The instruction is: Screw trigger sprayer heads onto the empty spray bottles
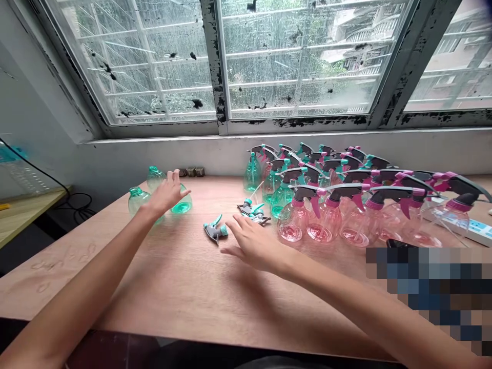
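Note:
My left hand (167,195), fingers apart and thumb out to the right, is at a clear green bottle (182,206). The hand covers that bottle's upper part, so any contact is unclear. Two more green bottles without spray heads, one in front (136,202) and one behind (154,177), stand to its left. My right hand (253,246) is open above the table, fingers spread, holding nothing. Just left of its fingertips lies a grey and teal spray head (216,230). Beyond the fingers, several more trigger spray heads (251,209) lie in a small pile, partly hidden.
Several pink spray bottles (291,225) and green ones (252,171) with heads fitted crowd the right side of the wooden table (172,287). Small dark blocks (192,171) sit by the wall under the window. A white and blue item (471,225) lies at far right, beside a pixelated area.

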Tool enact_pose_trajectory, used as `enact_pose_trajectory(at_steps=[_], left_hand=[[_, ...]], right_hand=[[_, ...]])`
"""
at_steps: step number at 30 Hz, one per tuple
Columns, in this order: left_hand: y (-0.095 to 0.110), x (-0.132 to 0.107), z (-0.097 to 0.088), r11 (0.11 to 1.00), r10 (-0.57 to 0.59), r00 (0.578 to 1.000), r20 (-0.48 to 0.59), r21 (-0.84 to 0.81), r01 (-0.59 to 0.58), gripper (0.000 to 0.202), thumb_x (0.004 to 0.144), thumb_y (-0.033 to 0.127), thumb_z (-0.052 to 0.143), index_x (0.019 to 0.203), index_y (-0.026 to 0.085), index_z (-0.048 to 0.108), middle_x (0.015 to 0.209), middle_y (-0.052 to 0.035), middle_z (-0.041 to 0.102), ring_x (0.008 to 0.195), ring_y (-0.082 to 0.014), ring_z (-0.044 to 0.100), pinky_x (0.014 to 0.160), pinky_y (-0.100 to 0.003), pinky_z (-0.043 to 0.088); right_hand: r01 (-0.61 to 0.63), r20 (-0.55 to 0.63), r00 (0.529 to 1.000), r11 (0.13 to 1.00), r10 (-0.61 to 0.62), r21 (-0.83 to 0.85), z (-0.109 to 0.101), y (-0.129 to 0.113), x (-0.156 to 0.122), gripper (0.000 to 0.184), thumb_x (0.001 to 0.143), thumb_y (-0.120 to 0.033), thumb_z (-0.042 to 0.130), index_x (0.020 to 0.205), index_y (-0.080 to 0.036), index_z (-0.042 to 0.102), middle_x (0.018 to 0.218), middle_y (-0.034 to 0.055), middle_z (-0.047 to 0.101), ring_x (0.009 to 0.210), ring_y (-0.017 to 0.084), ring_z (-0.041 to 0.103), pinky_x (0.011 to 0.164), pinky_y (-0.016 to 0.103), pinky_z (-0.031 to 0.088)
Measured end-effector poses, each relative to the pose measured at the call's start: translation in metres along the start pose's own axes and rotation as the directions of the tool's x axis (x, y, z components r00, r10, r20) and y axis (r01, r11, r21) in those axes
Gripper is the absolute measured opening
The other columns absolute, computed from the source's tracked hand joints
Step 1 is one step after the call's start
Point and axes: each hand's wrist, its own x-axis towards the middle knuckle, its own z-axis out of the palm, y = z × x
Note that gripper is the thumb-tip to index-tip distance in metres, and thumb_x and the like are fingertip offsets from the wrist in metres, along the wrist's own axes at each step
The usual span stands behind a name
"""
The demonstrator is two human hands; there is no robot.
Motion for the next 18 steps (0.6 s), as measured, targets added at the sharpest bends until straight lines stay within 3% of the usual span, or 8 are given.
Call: enact_pose_trajectory(at_steps=[3, 5, 8, 11, 13, 15, 17, 18], left_hand=[[0.0, -0.052, -0.011, 0.996, 0.028, 0.998, -0.055, -0.081, -0.033, 0.065, 0.096, 0.04, 0.065, 0.15, 0.019, 0.035, 0.152, -0.0179, 0.046, 0.123, -0.0335, 0.061, 0.096, -0.05, 0.056], [0.002, -0.088, -0.016, 0.99, 0.016, 0.995, -0.098, -0.14, -0.03, 0.078, 0.095, 0.043, 0.064, 0.155, 0.02, 0.02, 0.155, -0.0182, 0.043, 0.134, -0.0395, 0.055, 0.097, -0.048, 0.055], [0.009, -0.141, -0.019, 0.973, -0.06, 0.989, -0.136, -0.229, 0.028, 0.092, 0.088, 0.049, 0.069, 0.155, 0.018, 0.016, 0.145, -0.0212, 0.055, 0.124, -0.0455, 0.063, 0.087, -0.05, 0.058], [0.02, -0.187, -0.018, 0.945, -0.127, 0.973, -0.19, -0.321, 0.061, 0.081, 0.088, 0.053, 0.068, 0.15, 0.022, 0.026, 0.141, -0.0182, 0.06, 0.123, -0.0407, 0.066, 0.093, -0.049, 0.058], [0.033, -0.21, -0.014, 0.913, -0.153, 0.97, -0.188, -0.401, 0.066, 0.073, 0.087, 0.054, 0.067, 0.145, 0.025, 0.032, 0.136, -0.0134, 0.064, 0.12, -0.0365, 0.068, 0.097, -0.047, 0.058], [0.051, -0.227, -0.012, 0.853, -0.151, 0.98, -0.127, -0.519, 0.064, 0.071, 0.085, 0.054, 0.07, 0.141, 0.026, 0.037, 0.137, -0.0143, 0.063, 0.122, -0.0374, 0.067, 0.1, -0.051, 0.056], [0.074, -0.237, -0.012, 0.802, -0.008, 0.998, -0.059, -0.597, -0.028, 0.066, 0.086, 0.05, 0.07, 0.14, 0.028, 0.039, 0.139, -0.0152, 0.06, 0.125, -0.0376, 0.064, 0.103, -0.054, 0.054], [0.088, -0.239, -0.013, 0.772, 0.104, 0.994, -0.035, -0.627, -0.103, 0.064, 0.088, 0.047, 0.07, 0.14, 0.03, 0.038, 0.139, -0.0147, 0.06, 0.127, -0.0367, 0.063, 0.105, -0.054, 0.054]], right_hand=[[-0.003, -0.017, 1.0, 0.999, 0.002, -0.053, 0.026, -0.007, 0.039, 0.072, 0.096, -0.051, 0.065, 0.145, -0.002, 0.045, 0.127, 0.0303, 0.068, 0.121, 0.042, 0.061, 0.104, 0.055, 0.043], [0.022, 0.001, 1.0, 0.998, -0.022, -0.06, 0.037, -0.015, 0.053, 0.057, 0.097, -0.039, 0.066, 0.138, -0.003, 0.053, 0.113, 0.029, 0.075, 0.111, 0.043, 0.067, 0.098, 0.054, 0.045], [0.053, 0.003, 0.999, 0.998, -0.053, -0.02, 0.032, -0.026, 0.052, 0.026, 0.095, -0.019, 0.062, 0.118, -0.007, 0.066, 0.103, 0.0243, 0.079, 0.099, 0.039, 0.071, 0.087, 0.048, 0.05], [0.036, -0.047, 0.998, 0.997, -0.032, 0.074, 0.0, -0.033, 0.027, 0.024, 0.091, -0.021, 0.064, 0.113, -0.01, 0.067, 0.1, 0.0195, 0.079, 0.093, 0.036, 0.072, 0.079, 0.043, 0.053], [0.019, -0.089, 0.996, 0.985, -0.004, 0.174, -0.031, -0.034, 0.0, 0.024, 0.094, -0.023, 0.061, 0.116, -0.015, 0.064, 0.101, 0.0109, 0.079, 0.088, 0.027, 0.073, 0.074, 0.035, 0.054], [0.005, -0.155, 0.987, 0.952, 0.045, 0.305, -0.064, -0.034, -0.032, 0.024, 0.103, -0.027, 0.05, 0.125, -0.022, 0.057, 0.104, 0.0038, 0.077, 0.087, 0.018, 0.073, 0.073, 0.027, 0.056], [0.006, -0.29, 0.928, 0.771, 0.232, 0.636, -0.092, -0.033, -0.064, 0.027, 0.105, -0.033, 0.048, 0.13, -0.028, 0.056, 0.114, 0.0043, 0.075, 0.1, 0.02, 0.072, 0.081, 0.031, 0.058], [0.052, -0.373, 0.876, 0.707, 0.307, 0.705, -0.104, -0.032, -0.078, 0.027, 0.105, -0.036, 0.048, 0.131, -0.032, 0.056, 0.117, 0.0031, 0.074, 0.104, 0.021, 0.072, 0.082, 0.032, 0.059]])
